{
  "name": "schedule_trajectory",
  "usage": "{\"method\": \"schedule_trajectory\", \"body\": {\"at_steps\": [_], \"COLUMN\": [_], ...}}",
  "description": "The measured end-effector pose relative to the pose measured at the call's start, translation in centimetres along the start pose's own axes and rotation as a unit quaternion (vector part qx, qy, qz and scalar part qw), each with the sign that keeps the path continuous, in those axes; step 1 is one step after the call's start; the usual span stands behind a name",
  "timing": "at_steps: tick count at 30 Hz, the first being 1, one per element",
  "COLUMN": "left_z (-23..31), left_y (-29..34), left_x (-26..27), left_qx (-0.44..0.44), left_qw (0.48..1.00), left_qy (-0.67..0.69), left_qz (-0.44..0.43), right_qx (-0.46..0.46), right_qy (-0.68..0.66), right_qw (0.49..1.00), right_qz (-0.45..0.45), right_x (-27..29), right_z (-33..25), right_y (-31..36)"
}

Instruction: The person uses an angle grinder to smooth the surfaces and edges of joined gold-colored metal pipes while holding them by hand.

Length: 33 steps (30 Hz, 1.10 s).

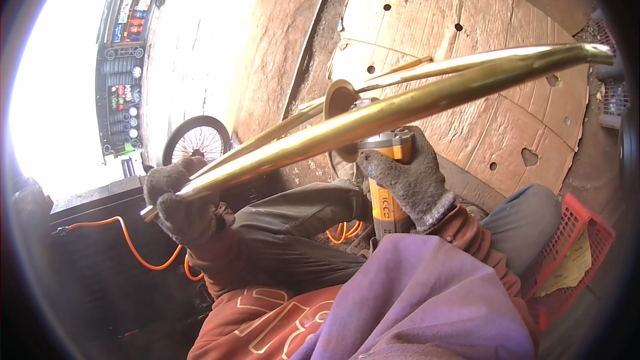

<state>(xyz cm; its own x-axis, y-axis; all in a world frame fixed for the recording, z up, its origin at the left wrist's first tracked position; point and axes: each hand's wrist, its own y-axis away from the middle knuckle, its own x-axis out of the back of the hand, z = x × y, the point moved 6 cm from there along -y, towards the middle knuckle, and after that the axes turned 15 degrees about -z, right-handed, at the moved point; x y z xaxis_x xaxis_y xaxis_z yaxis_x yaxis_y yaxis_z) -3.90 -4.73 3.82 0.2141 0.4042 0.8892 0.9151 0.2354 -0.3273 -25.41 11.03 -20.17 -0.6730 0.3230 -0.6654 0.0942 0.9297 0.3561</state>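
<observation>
Left of the yellow grinder [388, 208], gripped in my right hand [408, 175], my left hand [181, 201] clasps one end of gold tubing [400, 107]: likely stiff, slick, best held there.

- Yellow-and-black handheld power grinder [385, 205]: a short row of dark block letters runs across its yellow plastic handle.
- Rust-red cloth sweatshirt [273, 323]: big rounded characters outlined in cream, partly covered by purple cloth [427, 300].
- Small blue rectangular panel [118, 32] in the distant shop front: pale marks, too small to read.
</observation>
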Motion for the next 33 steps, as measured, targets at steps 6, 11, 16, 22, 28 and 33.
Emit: {"method": "schedule_trajectory", "body": {"at_steps": [6, 11, 16, 22, 28, 33], "left_z": [1.3, 1.6, 1.5, 0.4, 3.2, 0.4], "left_y": [-1.3, -2.6, -2.7, -1.1, -3.7, -0.5], "left_x": [0.5, 0.1, -0.5, -0.7, 0.5, 0.1], "left_qx": [0.043, 0.141, 0.161, 0.197, -0.006, 0.109], "left_qw": [0.979, 0.943, 0.896, 0.880, 0.972, 0.917], "left_qy": [0.194, 0.302, 0.412, 0.430, 0.232, 0.383], "left_qz": [-0.056, -0.007, 0.032, 0.045, -0.044, 0.015], "right_qx": [0.021, -0.011, 0.018, 0.045, -0.004, 0.073], "right_qy": [-0.033, -0.078, -0.069, 0.010, 0.044, 0.176], "right_qw": [0.999, 0.997, 0.997, 0.996, 0.999, 0.981], "right_qz": [-0.015, -0.024, -0.019, -0.070, 0.006, -0.038], "right_x": [0.1, 0.1, 0.0, -3.6, -0.7, -4.1], "right_z": [-0.6, -0.1, -0.2, -1.3, -0.7, -2.3], "right_y": [0.2, 0.0, -0.2, 1.5, 0.0, 1.5]}}
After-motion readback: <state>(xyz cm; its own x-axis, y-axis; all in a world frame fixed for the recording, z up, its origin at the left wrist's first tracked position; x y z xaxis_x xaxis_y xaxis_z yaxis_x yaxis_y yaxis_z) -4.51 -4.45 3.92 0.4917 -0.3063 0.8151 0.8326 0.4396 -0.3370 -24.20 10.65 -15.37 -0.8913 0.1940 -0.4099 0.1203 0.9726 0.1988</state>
